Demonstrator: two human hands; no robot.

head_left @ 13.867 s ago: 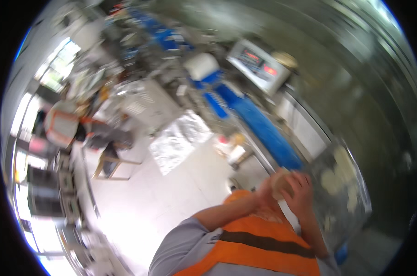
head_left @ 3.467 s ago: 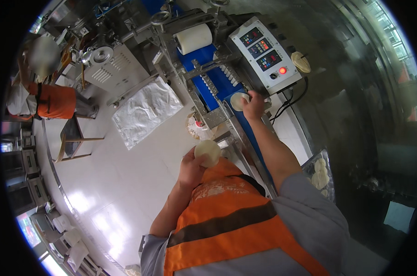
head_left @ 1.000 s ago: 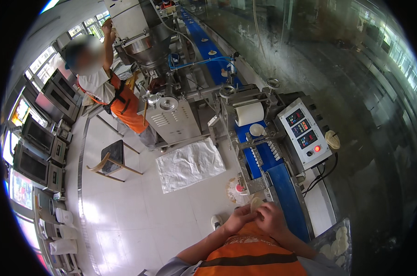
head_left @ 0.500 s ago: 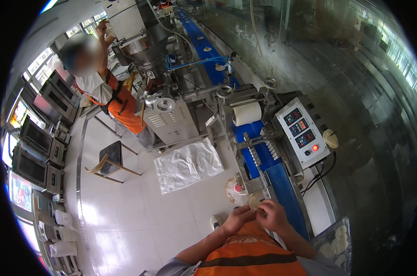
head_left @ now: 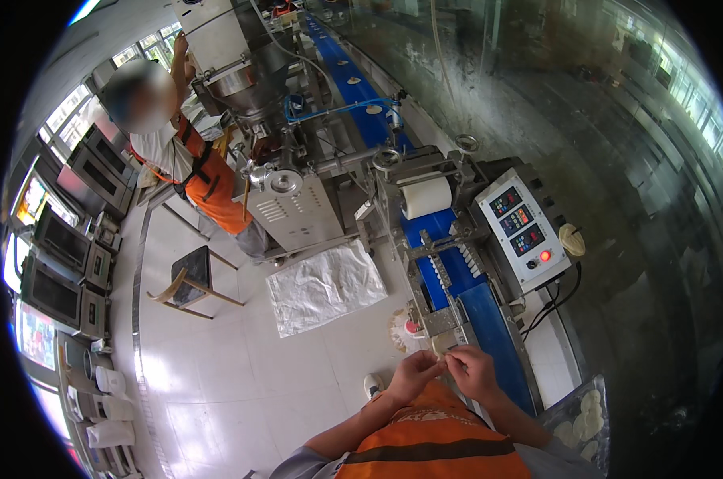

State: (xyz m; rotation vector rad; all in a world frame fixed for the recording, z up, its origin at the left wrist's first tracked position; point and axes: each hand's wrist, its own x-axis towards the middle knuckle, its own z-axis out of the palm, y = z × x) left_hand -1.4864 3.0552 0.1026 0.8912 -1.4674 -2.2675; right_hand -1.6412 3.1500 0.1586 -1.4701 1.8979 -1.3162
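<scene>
A small pale piece of dough [head_left: 439, 345] is pinched between my two hands, in front of my apron and beside the near end of the machine. My left hand [head_left: 414, 375] is closed on its left side, fingers curled. My right hand [head_left: 471, 373] closes on it from the right, fingertips meeting those of the left. The fingers cover much of the dough, and I cannot tell its exact shape. Close by my right forearm, a tray [head_left: 546, 417] holds several flat pale dough rounds [head_left: 590, 415].
The blue conveyor belt [head_left: 489, 319] runs past my right hand, under a white roller [head_left: 427, 197]. A control box [head_left: 523, 229] with a lit red button stands to its right. At left are a co-worker [head_left: 209, 184], a chair [head_left: 192, 281] and a silvery sheet [head_left: 326, 287] on the floor.
My fingertips have come closer together, and less of the dough shows between them. Dough pieces on the far belt have moved farther away. The co-worker's raised hand has shifted slightly.
</scene>
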